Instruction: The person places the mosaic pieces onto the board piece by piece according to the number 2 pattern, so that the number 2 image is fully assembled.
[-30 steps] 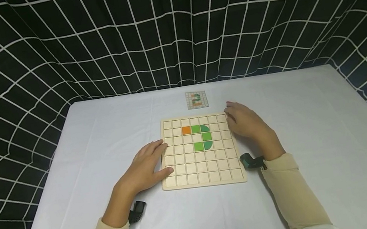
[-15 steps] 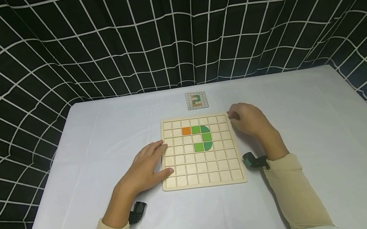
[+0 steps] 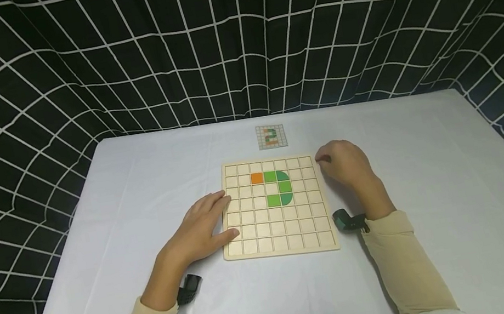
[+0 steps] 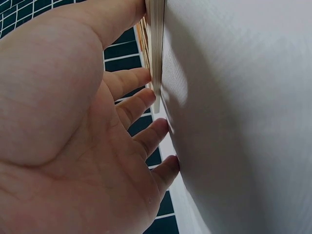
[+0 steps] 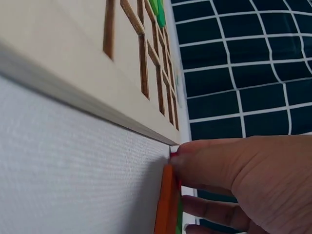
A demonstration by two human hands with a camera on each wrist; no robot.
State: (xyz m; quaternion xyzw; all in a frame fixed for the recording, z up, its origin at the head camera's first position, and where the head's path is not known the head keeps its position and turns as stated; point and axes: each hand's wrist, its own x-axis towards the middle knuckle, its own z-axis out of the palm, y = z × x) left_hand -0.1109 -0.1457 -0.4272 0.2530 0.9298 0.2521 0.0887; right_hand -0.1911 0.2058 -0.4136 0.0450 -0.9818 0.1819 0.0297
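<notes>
My left hand (image 3: 202, 232) lies at the left edge of a wooden grid board (image 3: 266, 243), fingers spread; fingertips and thumb touch its rim. In the left wrist view, the left hand's palm (image 4: 63, 126) holds nothing. Just off the board's far right corner, my right hand (image 3: 345, 161) has curled fingers. The right wrist view shows its thumb against a small red tile (image 5: 174, 156), which it appears to pinch. An orange tile (image 5: 168, 200) and a sliver of green tile (image 5: 180, 214) are beside the fingers; whether these are held, I cannot tell.
An orange square tile (image 3: 257, 178), green square tiles (image 3: 284, 186) and dark green rounded tiles (image 3: 286, 198) lie in the board's cells. Behind the board is a small pattern card (image 3: 271, 136). A black curtain with white grid lines (image 3: 243, 42) surrounds the white table (image 3: 158, 167).
My right hand has drawn slightly right, off the board's corner, and its fingers have curled in. A red tip showed there half a second ago. The left hand and board tiles have stayed put.
</notes>
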